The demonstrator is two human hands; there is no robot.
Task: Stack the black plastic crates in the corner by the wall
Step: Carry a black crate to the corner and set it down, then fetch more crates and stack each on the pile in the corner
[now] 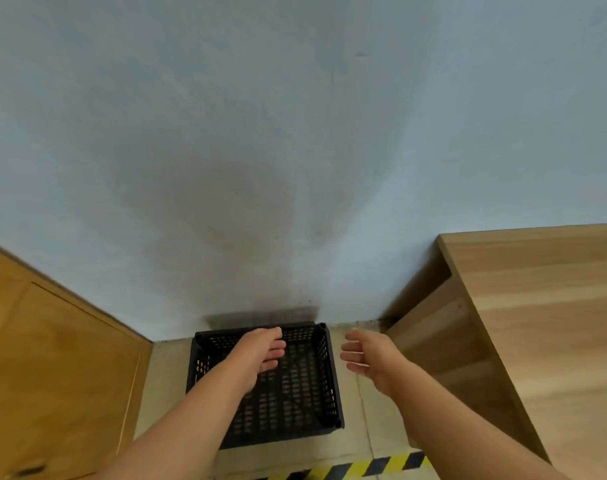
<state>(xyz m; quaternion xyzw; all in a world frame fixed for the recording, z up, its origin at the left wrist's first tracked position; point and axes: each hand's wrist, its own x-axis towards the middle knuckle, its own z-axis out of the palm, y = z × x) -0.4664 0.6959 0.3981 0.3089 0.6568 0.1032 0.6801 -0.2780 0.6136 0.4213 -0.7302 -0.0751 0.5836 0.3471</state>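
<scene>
With the slatted black plastic crate (pixel 295 386) on the floor against the grey wall (pixel 260 133), both hands, left hand (pixel 260 351) and right hand (pixel 368 358), hover loose-fingered and empty; a later crate could seat crooked.

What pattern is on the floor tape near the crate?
Diagonal yellow and black stripes on the floor tape, clearest in the head view.

Grey wall (pixel 295 116), wooden furniture (pixel 544 306) alongside
</scene>
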